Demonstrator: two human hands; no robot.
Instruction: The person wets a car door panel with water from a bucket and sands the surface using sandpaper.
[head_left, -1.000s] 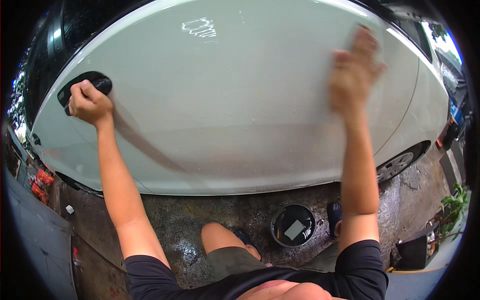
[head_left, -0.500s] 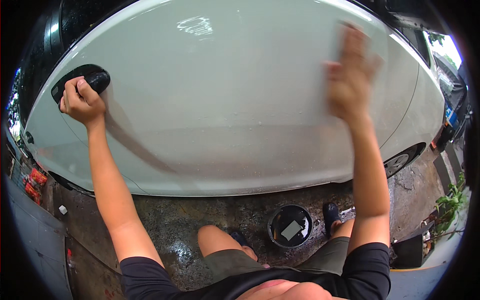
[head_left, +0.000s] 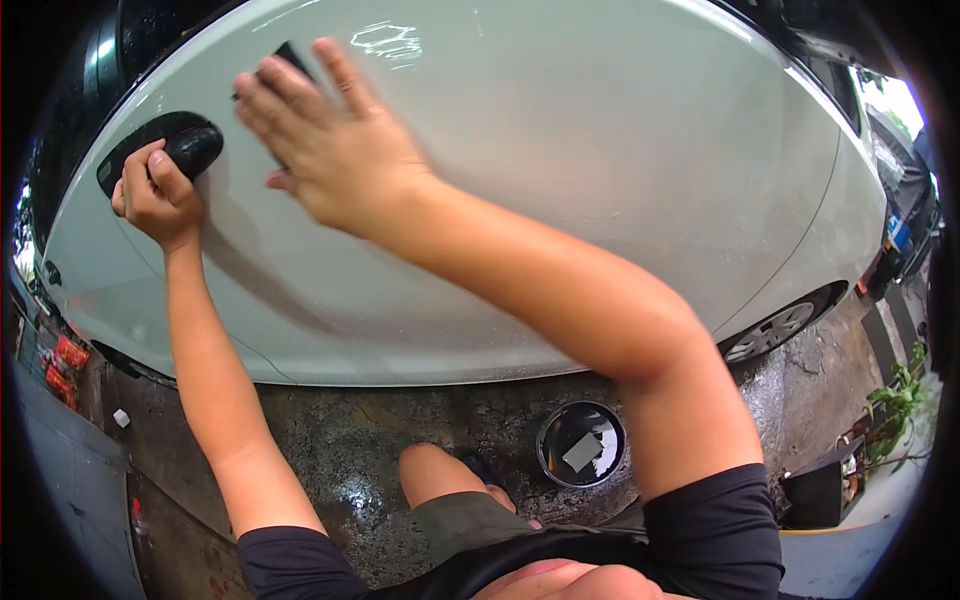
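Observation:
My left hand [head_left: 160,200] is closed around the lower edge of a black side mirror [head_left: 193,150] on the car. Across the upper left of the pale, wet car door panel [head_left: 560,200] reaches my right arm. My right hand [head_left: 330,140] lies flat there, fingers stretched out and the thumb side low. Beneath its fingers sits a thin dark flat piece [head_left: 292,58], pressed to the panel; only its corners stick out, so its kind is hidden. Fine drops and a whitish film show on the paint.
On the wet floor stands a round black bucket [head_left: 545,470] with a grey rectangular block [head_left: 582,453] in it. A car wheel [head_left: 785,330] is at the right. Potted plant [head_left: 897,405] and planter stand far right. Red packets [head_left: 62,370] lie at the left, near a small white block [head_left: 121,418].
My right hand has swept from the upper right of the panel across to the upper left, the dark piece moving with it. My left hand stays on the side mirror.

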